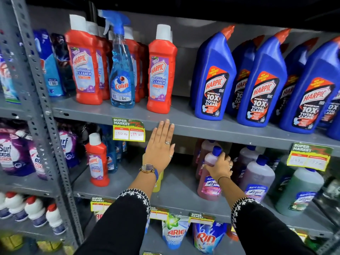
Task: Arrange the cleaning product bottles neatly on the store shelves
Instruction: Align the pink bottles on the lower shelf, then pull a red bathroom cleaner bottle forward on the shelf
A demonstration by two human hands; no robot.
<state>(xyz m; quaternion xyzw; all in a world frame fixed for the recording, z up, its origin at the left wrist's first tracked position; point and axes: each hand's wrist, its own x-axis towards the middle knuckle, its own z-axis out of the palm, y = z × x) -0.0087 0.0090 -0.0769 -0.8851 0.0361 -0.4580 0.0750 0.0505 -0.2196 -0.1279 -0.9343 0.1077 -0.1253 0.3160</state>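
My right hand [219,165] grips the shoulder of a pink Lizol bottle [209,186] with a blue cap, standing on the middle shelf [176,190]. My left hand [161,146] is flat and open, fingers together, raised in front of the upper shelf's edge [202,127] and holding nothing. A yellow bottle [157,184] is mostly hidden behind my left wrist. On the upper shelf stand red Harpic bathroom cleaner bottles [161,70], a blue Colin spray bottle [121,67] and several blue Harpic toilet cleaner bottles [214,78].
A lone red Harpic bottle [97,161] stands at the middle shelf's left. More Lizol bottles [257,177] and a green one [299,190] stand to the right. Detergent pouches [174,234] hang below. A grey upright post [44,115] divides off the left rack with Surf Excel packs [11,151].
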